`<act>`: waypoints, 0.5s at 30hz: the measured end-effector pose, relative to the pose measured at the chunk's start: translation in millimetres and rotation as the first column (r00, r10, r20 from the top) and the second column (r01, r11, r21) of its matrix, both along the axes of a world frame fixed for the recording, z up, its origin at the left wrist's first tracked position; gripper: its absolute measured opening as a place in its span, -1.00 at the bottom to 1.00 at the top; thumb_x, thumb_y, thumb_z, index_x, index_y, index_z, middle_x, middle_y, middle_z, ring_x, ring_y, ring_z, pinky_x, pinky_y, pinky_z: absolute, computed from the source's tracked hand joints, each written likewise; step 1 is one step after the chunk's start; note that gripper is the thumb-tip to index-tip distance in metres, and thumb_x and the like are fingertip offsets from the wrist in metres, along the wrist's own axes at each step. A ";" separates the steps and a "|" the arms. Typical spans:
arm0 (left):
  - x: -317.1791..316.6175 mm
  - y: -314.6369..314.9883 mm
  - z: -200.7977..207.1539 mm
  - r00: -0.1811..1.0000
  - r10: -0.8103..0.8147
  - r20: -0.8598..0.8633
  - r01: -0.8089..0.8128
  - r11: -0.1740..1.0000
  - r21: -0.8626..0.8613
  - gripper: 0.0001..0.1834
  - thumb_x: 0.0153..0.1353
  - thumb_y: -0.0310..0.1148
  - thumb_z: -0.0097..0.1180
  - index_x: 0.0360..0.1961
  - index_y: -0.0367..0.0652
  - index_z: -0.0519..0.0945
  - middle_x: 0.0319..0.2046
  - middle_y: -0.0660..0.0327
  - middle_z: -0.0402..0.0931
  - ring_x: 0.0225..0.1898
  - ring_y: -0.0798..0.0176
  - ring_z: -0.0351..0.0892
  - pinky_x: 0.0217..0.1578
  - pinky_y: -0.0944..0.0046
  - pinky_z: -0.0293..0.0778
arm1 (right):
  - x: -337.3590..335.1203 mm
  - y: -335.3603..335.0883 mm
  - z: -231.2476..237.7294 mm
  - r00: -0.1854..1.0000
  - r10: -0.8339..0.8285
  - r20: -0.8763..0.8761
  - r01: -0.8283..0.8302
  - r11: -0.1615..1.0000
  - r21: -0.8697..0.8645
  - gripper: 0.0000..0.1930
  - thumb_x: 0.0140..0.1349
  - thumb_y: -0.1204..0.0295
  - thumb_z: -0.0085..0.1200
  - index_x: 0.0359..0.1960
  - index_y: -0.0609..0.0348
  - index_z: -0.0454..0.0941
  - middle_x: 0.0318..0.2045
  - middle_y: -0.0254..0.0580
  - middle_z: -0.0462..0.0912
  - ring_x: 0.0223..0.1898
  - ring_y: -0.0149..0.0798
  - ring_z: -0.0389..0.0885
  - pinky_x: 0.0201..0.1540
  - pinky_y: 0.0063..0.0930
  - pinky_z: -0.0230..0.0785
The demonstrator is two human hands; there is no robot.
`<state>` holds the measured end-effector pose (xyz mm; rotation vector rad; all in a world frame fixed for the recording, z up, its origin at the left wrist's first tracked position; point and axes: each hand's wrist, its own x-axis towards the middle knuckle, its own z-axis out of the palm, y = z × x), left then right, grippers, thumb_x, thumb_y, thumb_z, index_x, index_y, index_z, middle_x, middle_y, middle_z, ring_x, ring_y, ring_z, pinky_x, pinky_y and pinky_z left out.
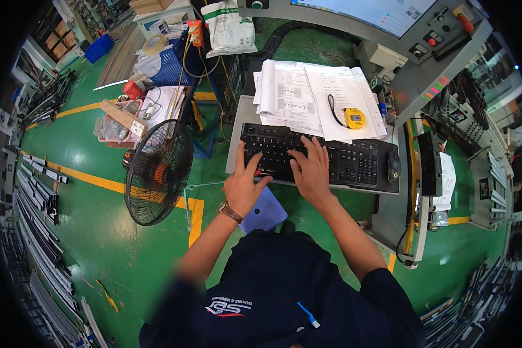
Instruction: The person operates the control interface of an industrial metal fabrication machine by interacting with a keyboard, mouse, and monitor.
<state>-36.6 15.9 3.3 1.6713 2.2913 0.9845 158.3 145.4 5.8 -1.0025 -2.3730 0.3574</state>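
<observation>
Both of my hands rest over a black keyboard (342,159) on a grey shelf. My left hand (245,182) lies at its left end, fingers apart, with a watch (231,212) on that wrist. Over the middle keys, my right hand (312,168) has its fingers spread on or just above them. Neither hand holds anything. Right of the keyboard is a black mouse (393,167). Behind the keys lie printed drawing sheets (290,95), and a yellow tape measure (354,118) with a black strap sits on them.
A monitor (365,14) in a grey control panel (412,49) stands beyond the papers. At my left are a black fan (158,172) and a cluttered bench with a blue basket (171,66). A blue stool (264,210) is below the shelf. Metal profiles (40,232) lie along the left floor.
</observation>
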 end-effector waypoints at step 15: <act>-6.3 15.2 9.7 1.000 -0.004 0.027 0.005 0.999 -0.039 -0.18 0.18 -0.08 0.66 0.45 -0.05 0.65 0.72 0.00 0.26 0.02 -0.09 0.89 -0.07 0.02 0.80 | 34.7 -34.2 -5.3 0.999 -0.003 -0.046 0.002 1.000 -0.013 -0.68 0.49 0.35 0.31 0.23 -0.05 0.80 0.53 0.02 0.49 0.66 0.24 0.28 0.70 0.39 -0.01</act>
